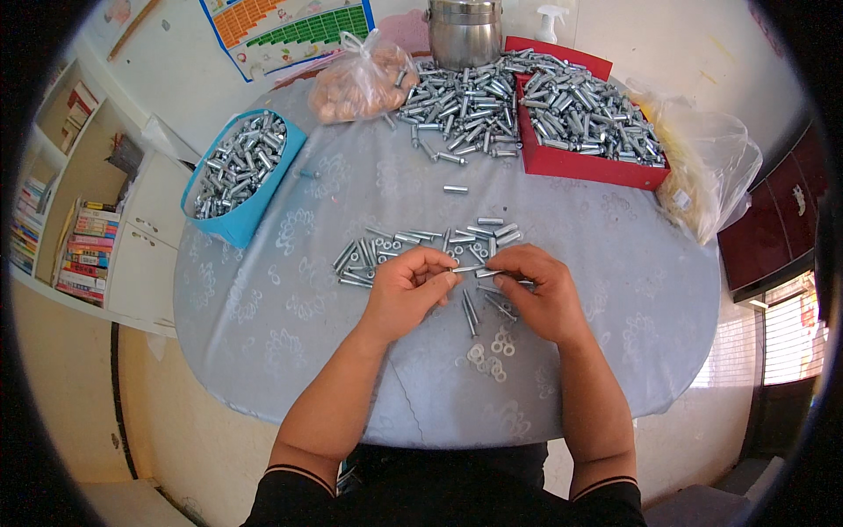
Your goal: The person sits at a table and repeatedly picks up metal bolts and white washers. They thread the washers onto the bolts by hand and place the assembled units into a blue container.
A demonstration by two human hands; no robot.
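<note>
Small metal bolt (468, 269) held level between both hands above the table's middle, long axis running left to right, one end toward each hand. Pinched at its left end by the left hand (406, 290), fingers curled shut around it; right hand (533, 290) closed on the other end, fingertips meeting it from the right. Both hands equally near, almost touching each other. Hard to tell whether a washer or sleeve already sits on the bolt: too small, and partly covered by fingers.

Just beyond the hands, a loose row of metal sleeves and bolts (421, 241); just below the right hand, scattered washers (492, 351) on the pale patterned tablecloth (263, 307). Farther off: blue tub of metal parts (237, 171) at upper left, red tray of parts (588, 132) at upper right, an unsorted pile (461, 105) between them, a clear bag (360, 83) and a steel pot (464, 31) behind. Pot top cut off by the frame edge.
</note>
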